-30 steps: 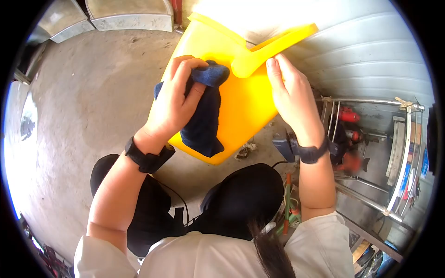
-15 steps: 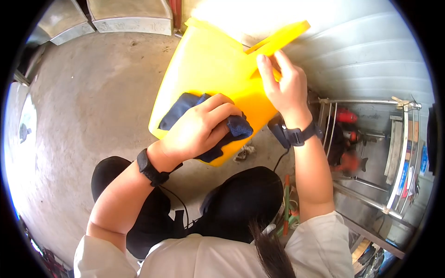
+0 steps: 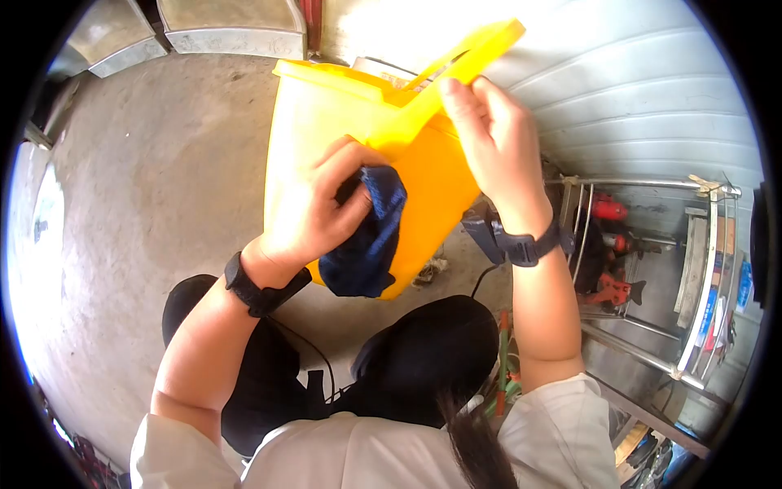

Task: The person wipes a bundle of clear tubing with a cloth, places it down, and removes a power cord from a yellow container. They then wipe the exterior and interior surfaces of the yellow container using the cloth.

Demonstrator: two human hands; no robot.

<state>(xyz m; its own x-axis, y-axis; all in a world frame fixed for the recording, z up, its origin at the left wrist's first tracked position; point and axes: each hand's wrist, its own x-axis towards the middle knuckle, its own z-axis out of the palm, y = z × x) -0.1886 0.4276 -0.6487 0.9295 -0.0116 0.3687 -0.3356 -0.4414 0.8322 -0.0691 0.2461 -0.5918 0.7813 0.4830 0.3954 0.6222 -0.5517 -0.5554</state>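
Note:
A yellow plastic bin (image 3: 436, 191) is held tilted in front of me, above my knees, with its rim toward the back wall. My left hand (image 3: 305, 216) is closed around a bunched dark blue cloth (image 3: 365, 240), which hangs down against the bin's near side. At the bin's upper right, a flat yellow band (image 3: 485, 59), like a handle, sticks out from the rim. My right hand (image 3: 501, 147) grips that band between thumb and fingers. Part of the bin's side is behind my left hand and the cloth.
On the right, a metal rack (image 3: 692, 277) stands by the pale ribbed wall (image 3: 619, 98), with red tools (image 3: 611, 289) inside it. Framed panels (image 3: 232, 41) line the back of the concrete floor (image 3: 163, 163). A black cable (image 3: 485, 281) runs near my right knee.
The bin has turned, its rim shifting left and showing more. My left hand has moved up and left, and the cloth now hangs lower and looser. My right hand keeps its hold.

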